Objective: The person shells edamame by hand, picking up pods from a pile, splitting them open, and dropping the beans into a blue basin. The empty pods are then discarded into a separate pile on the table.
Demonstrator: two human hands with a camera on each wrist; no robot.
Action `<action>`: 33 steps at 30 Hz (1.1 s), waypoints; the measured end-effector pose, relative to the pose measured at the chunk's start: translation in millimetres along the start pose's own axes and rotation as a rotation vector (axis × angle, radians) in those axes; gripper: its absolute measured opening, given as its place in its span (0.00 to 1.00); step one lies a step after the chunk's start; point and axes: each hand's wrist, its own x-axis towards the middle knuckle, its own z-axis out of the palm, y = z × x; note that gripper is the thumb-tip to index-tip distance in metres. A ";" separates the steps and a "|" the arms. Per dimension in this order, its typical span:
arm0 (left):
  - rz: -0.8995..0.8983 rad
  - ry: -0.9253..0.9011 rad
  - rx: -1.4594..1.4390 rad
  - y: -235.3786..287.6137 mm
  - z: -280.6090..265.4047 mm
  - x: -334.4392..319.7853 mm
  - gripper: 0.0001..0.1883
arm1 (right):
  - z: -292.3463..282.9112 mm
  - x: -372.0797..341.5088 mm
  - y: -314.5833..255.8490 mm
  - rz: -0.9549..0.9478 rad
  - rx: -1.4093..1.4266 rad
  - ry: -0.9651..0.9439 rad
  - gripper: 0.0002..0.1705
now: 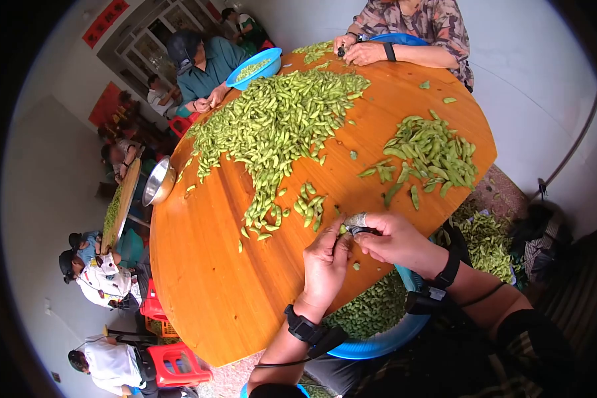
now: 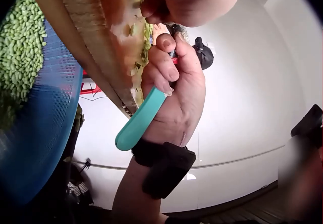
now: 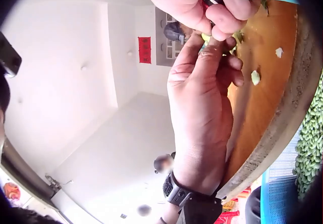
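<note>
- Look at smooth, varnished, orange-brown wood in the round table (image 1: 209, 285).
- See plump, curved green pods in the broad heap (image 1: 278, 123) upon it.
- Find small, oval beans (image 1: 371, 308) inside the blue, mesh-walled basin (image 1: 378, 348), below the table edge.
- Note flatter, longer pods in the loose pile (image 1: 434, 152).
- Gripping a smooth, rounded teal handle (image 2: 141, 120) with curled right hand (image 1: 401, 245).
- Pinching a partly hidden green piece (image 1: 343, 229) with left hand (image 1: 325, 262), over the table edge.

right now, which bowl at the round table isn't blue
The silvery metal bowl by the left edge of the table in the head view; the others are blue.
</note>
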 end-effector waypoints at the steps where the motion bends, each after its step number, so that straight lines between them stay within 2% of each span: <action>1: -0.007 -0.006 -0.004 -0.9 -1.1 0.0 0.18 | 1.8 0.0 0.0 0.009 0.025 0.011 0.07; 5: -0.054 -0.039 -0.087 -6.9 -4.2 1.3 0.18 | 3.4 -3.2 -7.9 0.108 0.133 0.034 0.08; 9: -0.072 -0.100 -0.148 2.3 -7.6 3.3 0.17 | -6.4 -4.2 -6.1 0.120 0.135 -0.001 0.07; 12: -0.154 -0.180 -0.283 5.7 -12.0 6.5 0.17 | -16.4 -4.5 -11.4 0.127 0.130 -0.074 0.07; 14: -0.249 -0.254 -0.577 10.0 -14.8 9.4 0.20 | -19.8 -5.3 -22.4 0.199 0.197 -0.095 0.07; 16: -0.286 -0.262 -0.645 15.1 -14.9 9.8 0.18 | -21.3 -3.3 -18.9 0.195 0.203 -0.117 0.07; 18: -0.406 -0.299 -0.871 8.7 -15.0 10.6 0.13 | -16.4 -4.4 -17.3 0.136 0.143 -0.030 0.07; 19: -0.406 -0.292 -0.874 7.1 -15.5 11.0 0.13 | -13.7 -7.5 -17.8 0.096 0.088 -0.008 0.07; 21: -0.419 -0.127 -0.894 4.5 -17.3 12.8 0.07 | -9.0 -8.9 -17.3 0.073 0.000 0.011 0.08; 23: -0.413 -0.085 -0.843 2.2 -19.1 13.7 0.06 | -6.1 -7.6 -15.7 0.048 -0.087 0.029 0.08; 25: -0.402 -0.044 -0.789 6.6 -16.9 14.6 0.05 | -6.0 -6.1 -14.4 -0.194 -0.474 0.200 0.08; 26: -0.404 -0.042 -0.790 5.6 -16.7 14.4 0.05 | -4.7 -5.2 -14.1 -0.192 -0.474 0.198 0.08; 28: -0.403 -0.049 -0.860 3.5 -17.2 14.0 0.05 | -0.4 -2.5 -14.5 -0.195 -0.462 0.076 0.06; 33: -0.490 -0.024 -0.993 1.2 -21.4 15.4 0.08 | 6.2 -0.5 -7.3 -0.346 -0.601 0.076 0.05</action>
